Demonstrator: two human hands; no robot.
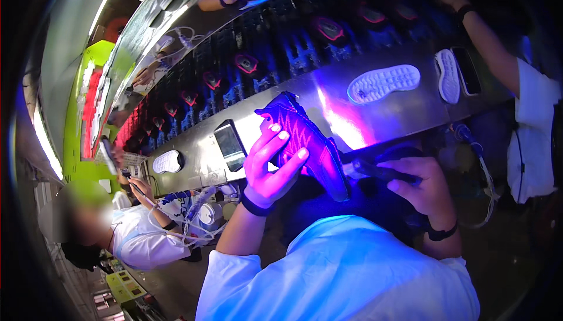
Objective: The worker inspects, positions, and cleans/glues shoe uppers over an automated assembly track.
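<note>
A dark shoe (pixel 311 148) with glowing pink zigzag lines on its side is held up, tilted, in front of the wearer's chest, at the near edge of a workbench. The wearer's left hand (pixel 271 165) grips it, fingers partly spread and bent, tips pressed to its side; the hand covers part of the shoe. The right hand (pixel 417 185) has its fingers curled around a dark tool (pixel 384 169), whose pale front end is just beside the shoe's lower edge; whether the two touch cannot be told.

Just beyond the left hand lies a phone (pixel 230 145), the nearest object to it on the bench. Farther right are a white sole (pixel 384 83), tread up, then a second white sole (pixel 448 77) next to another phone (pixel 467 71). A smaller-looking white sole (pixel 168 161) lies at the left.

The metal workbench (pixel 404 121) is shiny, streaked with white, pink and violet glare. Behind it runs a dark rack (pixel 275 68) bearing a row of dark shoes (pixel 246 64) with pink-rimmed openings.

On the left, a co-worker (pixel 149 242) in white sits near clear tubes (pixel 196 227); on the right, another person's arm (pixel 489 48) reaches across. Beyond stands a lime-green panel (pixel 71 133), beside a strip light (pixel 47 136).
</note>
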